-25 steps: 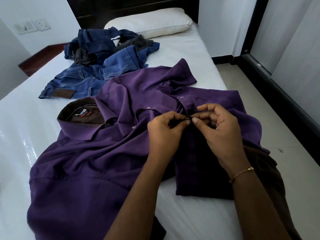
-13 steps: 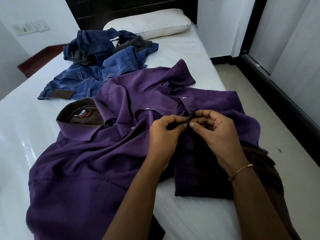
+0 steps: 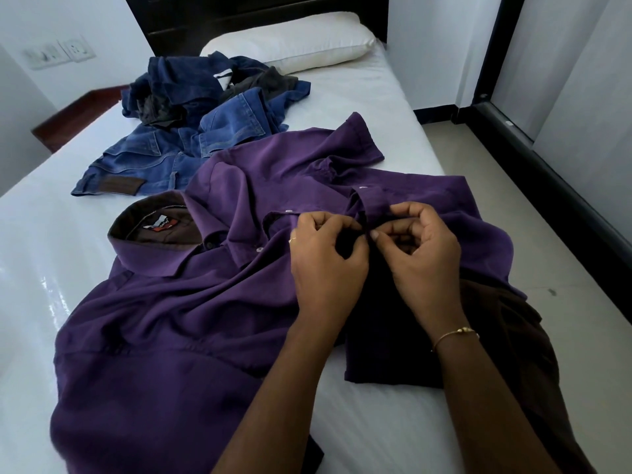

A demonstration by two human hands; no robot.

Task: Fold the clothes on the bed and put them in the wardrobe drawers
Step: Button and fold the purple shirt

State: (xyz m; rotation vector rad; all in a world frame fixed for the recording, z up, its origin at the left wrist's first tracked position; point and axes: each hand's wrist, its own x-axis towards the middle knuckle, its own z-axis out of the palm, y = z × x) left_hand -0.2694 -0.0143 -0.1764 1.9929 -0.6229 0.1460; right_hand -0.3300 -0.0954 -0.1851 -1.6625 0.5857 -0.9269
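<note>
One purple shirt [image 3: 191, 309] lies spread across the middle of the bed [image 3: 359, 422], its long axis running from the brown-lined collar [image 3: 154, 234] at centre left toward the right edge of the frame. Two hands meet over its button placket: the left hand [image 3: 325, 265] and the right hand [image 3: 420, 254] each pinch the fabric with curled fingers. One heap of blue denim clothes [image 3: 191, 138] sits upper left, below one white pillow [image 3: 290, 46].

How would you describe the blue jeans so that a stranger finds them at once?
On the white bed, look below the white pillow, beyond the purple shirt. The crumpled blue denim jeans alone carry a brown waist patch.
</note>
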